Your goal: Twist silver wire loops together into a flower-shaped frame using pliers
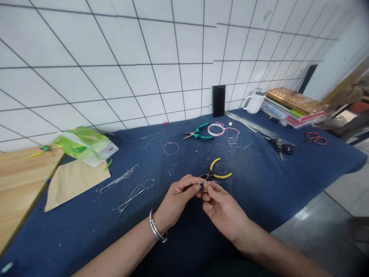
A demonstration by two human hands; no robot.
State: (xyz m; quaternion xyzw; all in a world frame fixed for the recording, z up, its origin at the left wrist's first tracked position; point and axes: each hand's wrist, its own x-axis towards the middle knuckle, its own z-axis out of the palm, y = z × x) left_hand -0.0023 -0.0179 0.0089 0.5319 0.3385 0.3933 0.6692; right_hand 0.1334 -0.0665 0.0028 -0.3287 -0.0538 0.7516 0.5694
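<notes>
My left hand (184, 194), with a silver bangle on its wrist, pinches a thin piece of metal wire (213, 182) between thumb and forefinger. My right hand (221, 200) closes its fingertips on the same wire, close beside the left fingers. Much of the wire is hidden by the fingers. Just beyond both hands lie yellow-handled pliers (221, 176), their jaws partly covered by the left hand. To the left on the blue cloth (138, 238) rest two bundles of bent wires (129, 200), one with a hooked loop. A thin wire ring (171, 148) lies farther back.
Teal-handled pliers (203, 132), a white spool (216, 130) and loose wire bits are at the back. Right of them are long straight wires (256, 126), black cutters (279, 146), red scissors (316, 138), a white mug (255, 102) and stacked books (294, 104). A green bag (83, 144) sits left.
</notes>
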